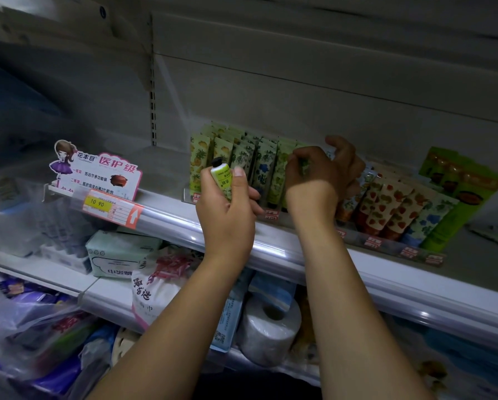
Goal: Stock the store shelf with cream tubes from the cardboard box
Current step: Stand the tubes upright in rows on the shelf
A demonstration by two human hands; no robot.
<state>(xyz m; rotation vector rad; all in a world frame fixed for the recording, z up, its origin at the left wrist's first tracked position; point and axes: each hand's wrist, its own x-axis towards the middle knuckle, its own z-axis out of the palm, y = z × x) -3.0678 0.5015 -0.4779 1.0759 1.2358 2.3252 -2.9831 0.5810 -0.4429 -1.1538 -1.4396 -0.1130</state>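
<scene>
My left hand grips a small green cream tube with a black cap, held upright in front of the shelf edge. Right of it, my right hand reaches into the row of standing cream tubes and pinches a green-patterned tube among them. More tubes with strawberry prints and blue flowers lean in a clear display tray further right. The cardboard box is out of view.
A pink promotional sign and a yellow price tag stand on the shelf at left. Taller green tubes stand at right. Below are tissue packs, a toilet paper roll and plastic-wrapped goods.
</scene>
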